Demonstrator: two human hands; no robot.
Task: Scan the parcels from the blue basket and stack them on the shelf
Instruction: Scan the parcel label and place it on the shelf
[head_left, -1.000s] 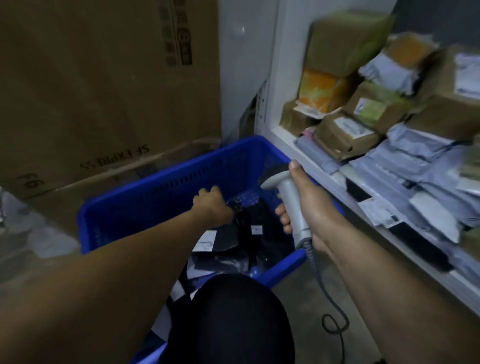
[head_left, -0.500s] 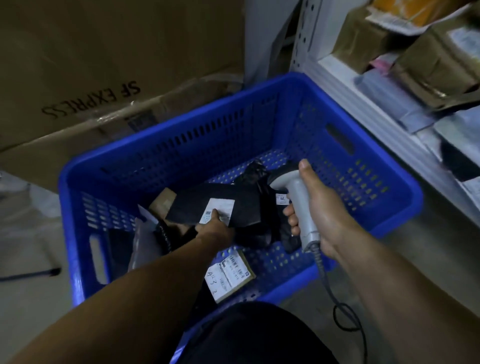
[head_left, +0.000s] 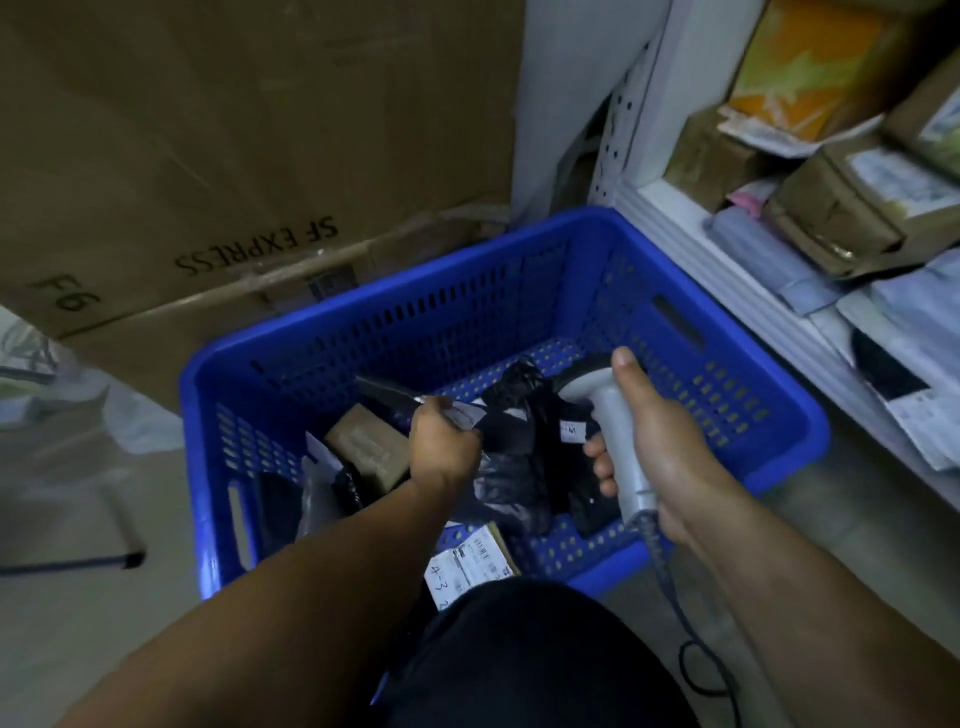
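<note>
The blue basket (head_left: 675, 332) stands on the floor in front of me with several parcels inside. My left hand (head_left: 441, 447) grips a flat black parcel (head_left: 395, 392) with a white label, tilted up on edge above the others. My right hand (head_left: 654, 441) holds a grey barcode scanner (head_left: 608, 415) by its handle, head pointing into the basket. Below lie black plastic bags (head_left: 519, 467), a small brown box (head_left: 369, 447) and a labelled parcel (head_left: 467, 561) near the front wall. The white shelf (head_left: 691, 228) at the right carries stacked parcels.
A big brown carton (head_left: 260, 130) marked SF EXPRESS stands behind the basket. Brown boxes (head_left: 841, 208) and an orange parcel (head_left: 810, 67) crowd the shelf, with grey mailers beside them. The scanner's cable (head_left: 696, 654) loops down to the floor. My dark-clad knee (head_left: 519, 654) is below.
The view has swung down onto the basket. My left hand has turned the flat black parcel from lying label-up to tilted on edge. The scanner hand stays over the basket.
</note>
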